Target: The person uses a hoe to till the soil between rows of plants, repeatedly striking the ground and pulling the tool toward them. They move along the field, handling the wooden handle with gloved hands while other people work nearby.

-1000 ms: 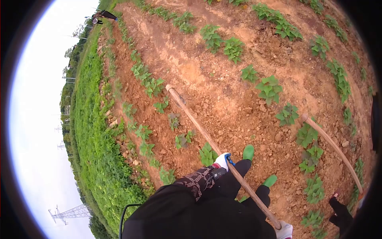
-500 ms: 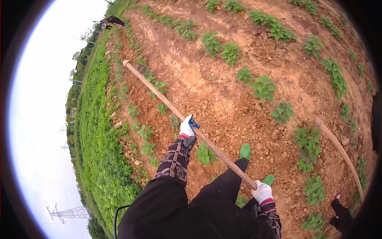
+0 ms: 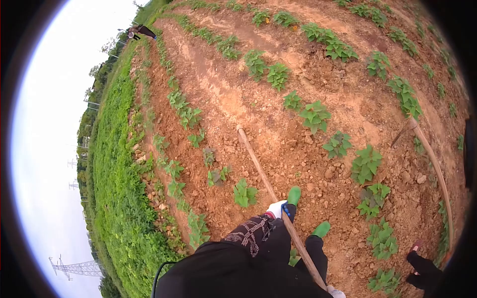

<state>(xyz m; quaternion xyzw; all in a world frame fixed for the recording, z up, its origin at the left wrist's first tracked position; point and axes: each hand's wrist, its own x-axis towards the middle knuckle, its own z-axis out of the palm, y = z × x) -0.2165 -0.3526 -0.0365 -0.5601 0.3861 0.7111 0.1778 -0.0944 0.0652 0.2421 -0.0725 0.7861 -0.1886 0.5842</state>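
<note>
A long wooden-handled hoe (image 3: pixel 258 166) slants across the middle of the head view. Its head end rests at the soil between two plant rows, and the blade itself is hidden. My left hand (image 3: pixel 277 208), in a white glove with blue on the fingers, is closed round the handle in front of my legs. At the bottom edge my right hand (image 3: pixel 336 293), also white-gloved, grips the handle's near end and is mostly cut off. Leafy green plants (image 3: pixel 245 193) stand near the handle.
My green shoes (image 3: pixel 294 195) are on the loose reddish soil. At right another person's hoe (image 3: pixel 431 154) is by a plant row, with that person's dark-clad leg (image 3: pixel 422 268) below. A further person (image 3: pixel 144 32) is far off upper left. Dense greenery (image 3: pixel 119 188) borders the field.
The hoe has come down and toward me, its head moving right from the left plant row to the soil. Both hands moved lower in view. The other person's hoe has risen.
</note>
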